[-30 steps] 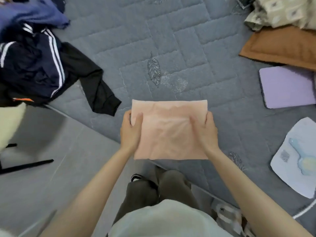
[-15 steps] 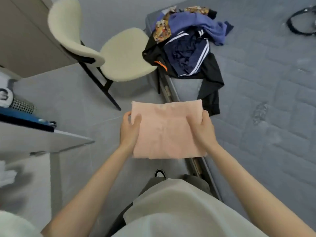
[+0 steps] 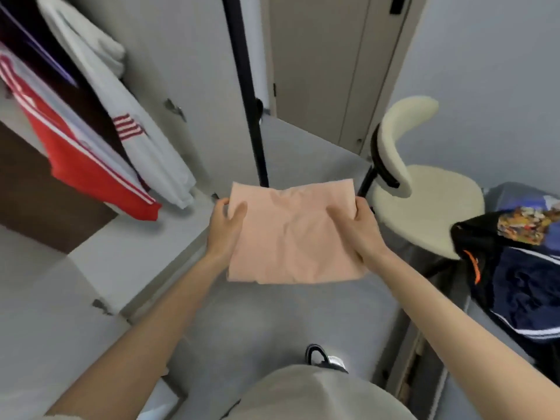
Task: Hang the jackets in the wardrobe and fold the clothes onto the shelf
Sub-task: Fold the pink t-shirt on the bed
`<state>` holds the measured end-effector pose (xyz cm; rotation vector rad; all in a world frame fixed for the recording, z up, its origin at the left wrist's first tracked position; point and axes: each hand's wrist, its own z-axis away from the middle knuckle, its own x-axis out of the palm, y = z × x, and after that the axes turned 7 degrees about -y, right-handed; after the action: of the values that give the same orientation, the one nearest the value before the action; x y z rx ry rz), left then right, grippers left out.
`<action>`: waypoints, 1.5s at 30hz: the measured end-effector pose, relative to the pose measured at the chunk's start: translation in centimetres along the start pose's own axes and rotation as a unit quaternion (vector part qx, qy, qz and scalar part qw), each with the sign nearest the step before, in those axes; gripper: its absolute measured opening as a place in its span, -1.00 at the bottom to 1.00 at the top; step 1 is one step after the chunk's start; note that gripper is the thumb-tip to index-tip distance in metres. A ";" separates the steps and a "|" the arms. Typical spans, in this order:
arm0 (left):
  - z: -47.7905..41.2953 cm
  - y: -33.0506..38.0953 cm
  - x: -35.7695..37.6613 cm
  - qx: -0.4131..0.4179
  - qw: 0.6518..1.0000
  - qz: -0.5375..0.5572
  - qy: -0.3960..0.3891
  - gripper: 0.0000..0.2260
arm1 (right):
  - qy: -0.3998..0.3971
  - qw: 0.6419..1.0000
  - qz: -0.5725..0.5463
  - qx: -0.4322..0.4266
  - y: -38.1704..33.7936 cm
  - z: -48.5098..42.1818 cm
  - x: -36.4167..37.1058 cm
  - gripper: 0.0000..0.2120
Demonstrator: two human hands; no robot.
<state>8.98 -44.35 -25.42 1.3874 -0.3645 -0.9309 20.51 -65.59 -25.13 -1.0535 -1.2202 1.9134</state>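
Observation:
A folded peach cloth (image 3: 291,234) is held flat in front of me at mid-frame. My left hand (image 3: 225,228) grips its left edge, thumb on top. My right hand (image 3: 362,228) grips its right edge the same way. At the upper left the open wardrobe (image 3: 27,189) shows a red jacket with white stripes (image 3: 88,165) and a white jacket (image 3: 133,131) hanging side by side. A heap of clothes (image 3: 521,262), dark navy with white stripes and a patterned piece on top, lies at the right edge.
A cream chair (image 3: 424,195) with black legs stands right of the cloth. A black vertical pole (image 3: 251,110) rises behind the cloth. A white wardrobe door (image 3: 169,86) and a beige door (image 3: 327,62) lie beyond. Grey floor (image 3: 272,322) spreads below.
I have turned left from the bed toward the wardrobe, carrying the folded peach cloth in both hands. The grip has not changed. The clothes heap and chair have slid to the right.

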 end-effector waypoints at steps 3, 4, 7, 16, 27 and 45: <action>-0.8 1.8 -4.0 0.019 0.996 0.023 0.082 -0.86 | -0.072 0.997 0.010 -0.040 -4.4 -3.0 2.6 -0.74; -0.9 2.5 -5.3 0.024 0.993 0.027 0.109 -0.86 | -0.094 0.994 0.012 -0.053 -5.9 -3.7 3.5 -0.75; -0.3 4.8 -9.2 0.035 0.983 0.039 0.175 -0.86 | -0.164 0.983 0.007 -0.082 -10.5 -5.1 6.2 -0.74; 2.2 13.1 -21.4 0.061 0.936 0.089 0.335 -0.80 | -0.315 0.932 -0.022 -0.179 -26.0 -6.1 14.5 -0.71; -2.0 26.7 -41.0 0.198 0.885 0.078 0.415 -0.84 | -0.339 0.879 -0.054 -0.331 -50.3 -7.1 25.9 -0.70; -23.3 40.9 -65.5 0.257 0.834 -0.185 0.452 -0.77 | -0.287 0.872 -0.070 -0.390 -75.9 -19.8 43.6 -0.62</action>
<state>-0.37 15.93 27.35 2.2773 0.4341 -0.3708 23.28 7.19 27.34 -0.7062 -2.4729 1.6749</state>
